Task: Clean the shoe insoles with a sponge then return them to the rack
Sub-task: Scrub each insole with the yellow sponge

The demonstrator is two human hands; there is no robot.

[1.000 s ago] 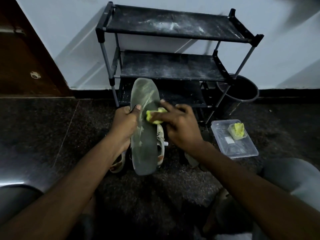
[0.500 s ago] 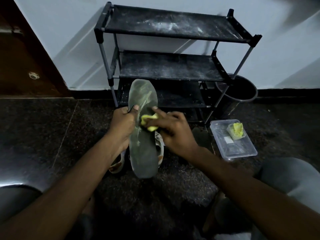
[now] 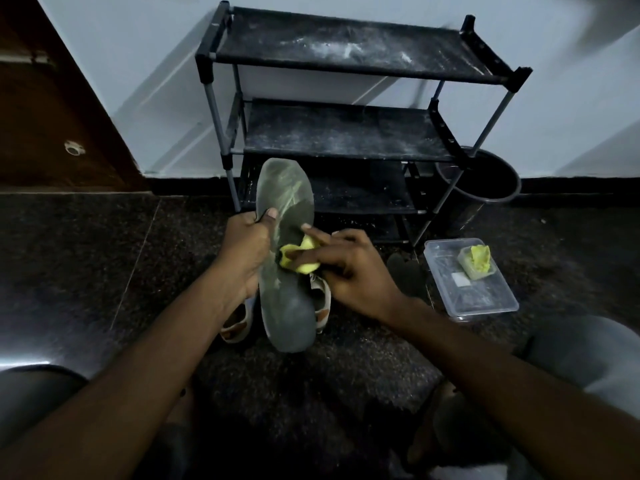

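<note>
A long grey insole with pale streaks near its toe stands on end in front of the black three-shelf rack. My left hand grips its left edge, thumb over the front. My right hand pinches a yellow sponge against the middle of the insole. Behind the insole sit light-coloured shoes on the floor, mostly hidden.
A clear plastic container on the floor at the right holds a second yellow sponge. A dark round bucket stands beside the rack's right leg. A brown door is at the left. The floor is dark stone.
My right hand has slid the sponge down the insole from near the toe area toward its middle. My left hand keeps the same grip.
</note>
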